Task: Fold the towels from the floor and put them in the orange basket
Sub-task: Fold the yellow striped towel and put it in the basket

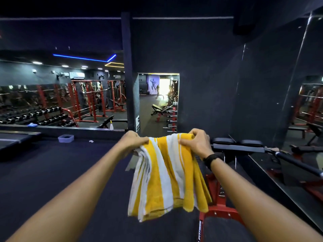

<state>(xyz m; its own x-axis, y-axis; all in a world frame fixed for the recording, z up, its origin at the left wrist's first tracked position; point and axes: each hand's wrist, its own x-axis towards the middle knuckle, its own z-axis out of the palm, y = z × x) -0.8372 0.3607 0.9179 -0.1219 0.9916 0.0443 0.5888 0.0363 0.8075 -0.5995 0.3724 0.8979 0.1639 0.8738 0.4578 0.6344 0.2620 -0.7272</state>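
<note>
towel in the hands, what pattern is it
Yellow and white stripes on the towel, running top to bottom; the head view, the only one, shows it.

Towel (166, 173) top corners hidden in left hand (132, 142) and right hand (195, 143). Bench (218, 206) partly behind towel, cut off at bottom edge.

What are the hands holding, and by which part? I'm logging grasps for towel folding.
Left hand and right hand grip the yellow-and-white striped towel by its top edge.

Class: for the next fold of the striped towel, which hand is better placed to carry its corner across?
Either: left hand and right hand both pinch the towel at its top edge.
</note>
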